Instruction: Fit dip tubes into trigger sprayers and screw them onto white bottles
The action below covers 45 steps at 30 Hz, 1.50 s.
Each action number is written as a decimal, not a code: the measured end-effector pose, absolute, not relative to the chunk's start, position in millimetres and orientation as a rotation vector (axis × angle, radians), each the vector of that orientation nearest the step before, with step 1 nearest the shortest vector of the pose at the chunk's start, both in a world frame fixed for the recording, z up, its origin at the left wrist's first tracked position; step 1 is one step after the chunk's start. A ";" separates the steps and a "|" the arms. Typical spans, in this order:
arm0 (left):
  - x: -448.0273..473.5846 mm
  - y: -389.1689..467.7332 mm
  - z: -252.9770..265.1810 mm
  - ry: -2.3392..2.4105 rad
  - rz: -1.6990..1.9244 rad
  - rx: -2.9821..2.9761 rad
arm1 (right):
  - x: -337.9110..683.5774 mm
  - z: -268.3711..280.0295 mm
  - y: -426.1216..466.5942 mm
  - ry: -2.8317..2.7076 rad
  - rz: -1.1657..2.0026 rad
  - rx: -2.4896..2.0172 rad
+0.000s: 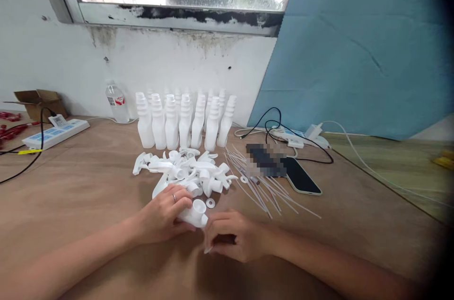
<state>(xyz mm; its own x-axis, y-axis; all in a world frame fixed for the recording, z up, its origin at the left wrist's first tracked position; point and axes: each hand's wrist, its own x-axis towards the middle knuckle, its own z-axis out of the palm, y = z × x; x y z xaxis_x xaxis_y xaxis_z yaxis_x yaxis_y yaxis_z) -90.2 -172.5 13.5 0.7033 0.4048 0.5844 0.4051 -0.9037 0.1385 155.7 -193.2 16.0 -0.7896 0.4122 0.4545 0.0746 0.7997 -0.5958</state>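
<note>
My left hand [166, 212], with a ring on one finger, is closed around a white spray trigger head [193, 215] whose round collar faces up. Just to its right, my right hand [236, 236] has its fingers curled in a pinch on a small white piece [208, 250], mostly hidden by the fingertips. Beyond my hands lies a pile of white spray trigger heads [204, 172]. A white ring washer [210, 203] rests on the table by the pile, and another washer [244, 179] lies near the thin white tubes [262, 196].
White bottles [171, 122] stand in rows by the wall. A clear labelled bottle [117, 103], a power strip [56, 133] and a cardboard box [42, 103] are at left. To the right are a phone [301, 177], cables and another power strip [300, 138].
</note>
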 end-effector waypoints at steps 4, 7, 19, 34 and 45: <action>-89.4 -172.1 13.0 -0.610 -1.016 -2.872 | 156.4 15.3 -190.9 -2.066 0.561 -0.518; -88.9 -171.0 12.0 -0.512 -1.021 -2.829 | 154.9 14.2 -188.7 -2.016 0.443 -0.535; -85.7 -175.2 9.0 -0.393 -0.931 -2.786 | 151.6 8.9 -187.0 -2.158 0.238 -0.394; -85.7 -175.2 13.7 -0.340 -0.965 -2.769 | 153.2 15.0 -190.0 -2.254 0.208 -0.282; -87.5 -175.0 14.0 -0.225 -0.954 -2.748 | 152.4 16.6 -189.8 -2.223 0.270 -0.278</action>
<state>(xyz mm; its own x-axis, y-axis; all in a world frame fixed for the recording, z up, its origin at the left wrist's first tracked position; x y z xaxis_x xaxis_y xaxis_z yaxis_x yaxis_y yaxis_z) -87.5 -175.0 14.0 0.7769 0.0710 0.6256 0.2164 -0.9632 -0.1594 152.4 -189.8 16.6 -0.6082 0.2906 0.7387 0.1054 0.9519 -0.2877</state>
